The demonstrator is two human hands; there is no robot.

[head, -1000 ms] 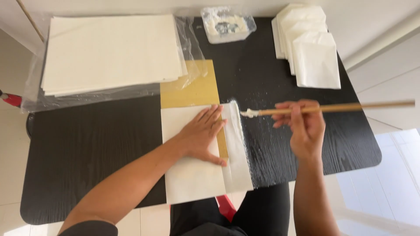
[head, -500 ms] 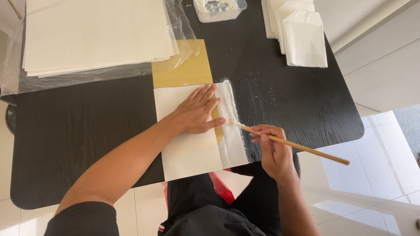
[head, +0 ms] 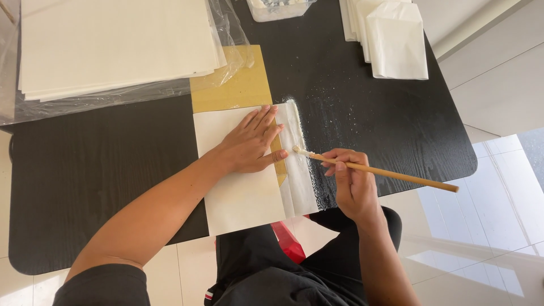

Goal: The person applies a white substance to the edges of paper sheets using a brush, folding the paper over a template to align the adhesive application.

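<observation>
My left hand (head: 250, 143) lies flat, fingers spread, on a white sheet of paper (head: 238, 192) at the near edge of the black table (head: 102, 181). A yellow-brown board (head: 238, 85) sticks out from under the sheet. My right hand (head: 350, 181) grips a thin wooden-handled brush (head: 385, 171). Its white tip touches the glossy strip (head: 299, 164) along the sheet's right side, just beyond my left fingertips.
A stack of white sheets (head: 113, 45) in clear plastic wrap fills the far left. A pile of folded white papers (head: 391, 37) lies at the far right, a clear tub (head: 277, 8) between them. White flecks (head: 334, 113) dot the table. Tiled floor lies to the right.
My right hand has turned the brush from level to slanted and drawn its tip down the strip toward me. My left hand has stayed pressed on the sheet.
</observation>
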